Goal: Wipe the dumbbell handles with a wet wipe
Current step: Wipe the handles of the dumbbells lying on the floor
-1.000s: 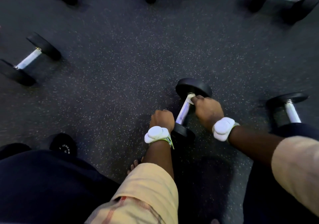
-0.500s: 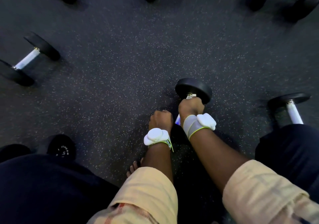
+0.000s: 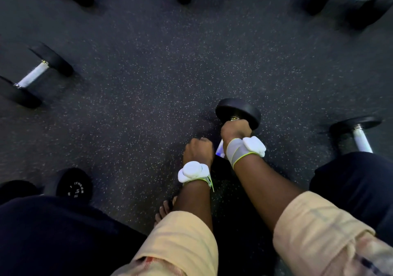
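Little is changed: of seven dumbbells, the middle dumbbell (image 3: 238,111) is gripped by the right hand (image 3: 235,130); the left hand (image 3: 198,151), at its eight o'clock, is clenched, contents unseen.

Gym: dumbbells (image 3: 36,76) on floor (image 3: 148,73) (speckled rubber)

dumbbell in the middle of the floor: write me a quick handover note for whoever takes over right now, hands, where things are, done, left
Right hand: wrapped round the handle of the black rubber-plated dumbbell with a chrome handle, just below its far plate.
Left hand: a fist beside the dumbbell's near end; what it holds is hidden.
Wet wipe: not visible, possibly inside a hand.
Speckled dark rubber floor: left dumbbell, right dumbbell, more along the top edge.
Done: cannot tell which handles are wiped.
Left: probably finish this handle, then the others.
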`<state>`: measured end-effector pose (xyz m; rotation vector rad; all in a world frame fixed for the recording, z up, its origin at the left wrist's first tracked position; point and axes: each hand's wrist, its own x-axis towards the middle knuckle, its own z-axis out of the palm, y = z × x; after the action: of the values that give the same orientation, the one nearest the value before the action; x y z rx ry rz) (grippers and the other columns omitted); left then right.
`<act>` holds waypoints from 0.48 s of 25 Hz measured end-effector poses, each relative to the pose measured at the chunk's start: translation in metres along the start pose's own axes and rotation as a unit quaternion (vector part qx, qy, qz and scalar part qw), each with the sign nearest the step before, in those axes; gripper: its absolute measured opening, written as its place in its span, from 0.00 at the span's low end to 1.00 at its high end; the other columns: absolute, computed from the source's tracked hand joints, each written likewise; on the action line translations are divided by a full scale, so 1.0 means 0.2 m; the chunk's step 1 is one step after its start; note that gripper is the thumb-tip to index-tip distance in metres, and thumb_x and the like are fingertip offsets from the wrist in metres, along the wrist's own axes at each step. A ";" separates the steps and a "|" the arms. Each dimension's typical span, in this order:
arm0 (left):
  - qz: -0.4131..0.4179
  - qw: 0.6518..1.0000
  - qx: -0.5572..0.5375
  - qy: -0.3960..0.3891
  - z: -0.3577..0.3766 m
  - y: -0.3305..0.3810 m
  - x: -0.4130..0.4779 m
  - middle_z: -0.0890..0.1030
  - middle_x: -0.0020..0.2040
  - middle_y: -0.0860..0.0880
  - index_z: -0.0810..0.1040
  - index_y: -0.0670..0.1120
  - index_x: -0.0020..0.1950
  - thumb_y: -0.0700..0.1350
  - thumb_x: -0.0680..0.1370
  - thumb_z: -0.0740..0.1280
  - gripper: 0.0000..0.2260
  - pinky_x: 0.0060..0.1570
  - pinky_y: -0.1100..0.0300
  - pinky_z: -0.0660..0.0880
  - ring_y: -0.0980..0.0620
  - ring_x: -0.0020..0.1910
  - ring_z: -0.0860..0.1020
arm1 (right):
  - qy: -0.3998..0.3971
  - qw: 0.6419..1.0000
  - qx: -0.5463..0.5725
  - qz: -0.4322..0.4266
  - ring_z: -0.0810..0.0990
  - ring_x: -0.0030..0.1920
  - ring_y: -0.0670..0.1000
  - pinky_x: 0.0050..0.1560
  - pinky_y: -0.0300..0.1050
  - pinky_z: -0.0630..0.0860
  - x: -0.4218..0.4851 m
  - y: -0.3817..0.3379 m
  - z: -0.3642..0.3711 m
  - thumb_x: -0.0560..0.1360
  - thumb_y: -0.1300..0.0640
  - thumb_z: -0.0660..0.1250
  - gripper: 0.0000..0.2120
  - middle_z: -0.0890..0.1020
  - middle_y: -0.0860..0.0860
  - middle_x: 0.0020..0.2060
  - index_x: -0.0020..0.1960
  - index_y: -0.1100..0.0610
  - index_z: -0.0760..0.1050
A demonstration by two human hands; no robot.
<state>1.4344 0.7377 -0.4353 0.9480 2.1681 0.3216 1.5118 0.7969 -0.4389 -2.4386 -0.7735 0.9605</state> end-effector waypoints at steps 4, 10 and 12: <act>0.004 1.000 0.012 -0.014 0.02 -0.01 0.02 0.77 0.62 0.35 0.78 0.35 0.57 0.45 0.81 0.53 0.18 0.58 0.49 0.70 0.35 0.61 0.74 | 0.001 1.000 0.003 -0.019 0.79 0.58 0.62 0.55 0.49 0.75 0.01 0.03 0.01 0.75 0.60 0.63 0.15 0.81 0.63 0.56 0.59 0.65 0.77; -0.026 1.000 -0.002 -0.009 0.02 -0.02 0.03 0.78 0.62 0.36 0.78 0.37 0.57 0.47 0.81 0.53 0.19 0.57 0.51 0.70 0.36 0.61 0.75 | -0.051 0.993 0.096 0.044 0.79 0.59 0.63 0.59 0.50 0.75 0.06 0.14 0.01 0.76 0.56 0.63 0.17 0.80 0.63 0.57 0.59 0.66 0.78; -0.026 1.000 -0.008 -0.010 0.01 -0.01 0.02 0.78 0.62 0.36 0.78 0.36 0.57 0.47 0.80 0.53 0.19 0.57 0.51 0.70 0.36 0.60 0.75 | -0.058 0.982 0.166 0.066 0.82 0.54 0.62 0.56 0.53 0.78 0.13 0.16 0.05 0.71 0.55 0.65 0.19 0.83 0.61 0.53 0.56 0.65 0.79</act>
<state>1.4327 0.7397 -0.4405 0.8811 2.1653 0.3018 1.5312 0.7910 -0.4759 -2.1781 -0.4490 1.1870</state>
